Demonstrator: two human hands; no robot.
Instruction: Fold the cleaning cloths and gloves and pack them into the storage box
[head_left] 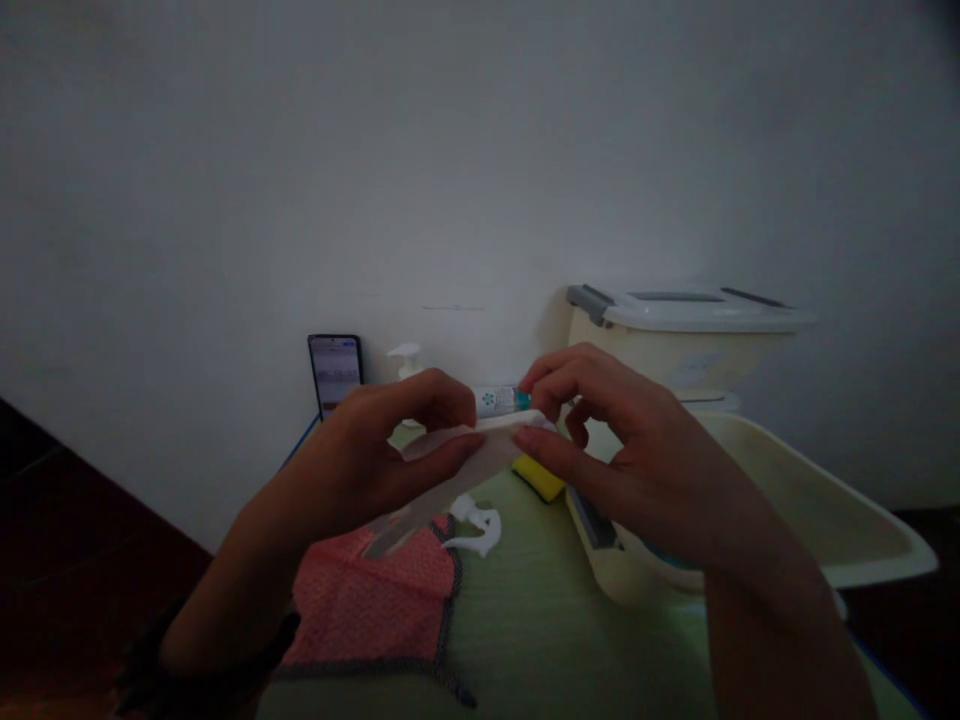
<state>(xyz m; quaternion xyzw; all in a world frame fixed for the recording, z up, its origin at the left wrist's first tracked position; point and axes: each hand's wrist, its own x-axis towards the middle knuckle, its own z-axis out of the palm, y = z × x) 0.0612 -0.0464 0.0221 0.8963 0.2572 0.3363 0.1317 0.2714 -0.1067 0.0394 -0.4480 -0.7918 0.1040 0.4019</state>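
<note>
Pinching a thin white sheet (469,475) between both hands, I have its folded upper edge stretched across the short gap from thumb to thumb. My left hand (367,440) grips that edge with thumb below and bent fingers above, the grasp narrow. My right hand (645,450) pinches the upper right corner in the same way, thumb against fingertips, with the other fingers curled loosely.

What matters most is the slant of the sheet. Its edge runs almost level, rising a little toward my right hand, while the long axis of the whole piece slopes from that corner down and left, passing under my left thumb. So the loose end hangs below my left hand, over the pink cloth (375,610), and the left is clearly the nearer hand to it. I cannot tell whether the sheet is one layer or several, nor whether its tip touches the cloth.

Beneath the sheet, just beside the cloth, a white pump head (487,530) lies on the green table (540,620). Beyond my fingers lies a white tube (495,402), and a yellow pad (538,480) sits below my right thumb, near the pale box (637,347).
</note>
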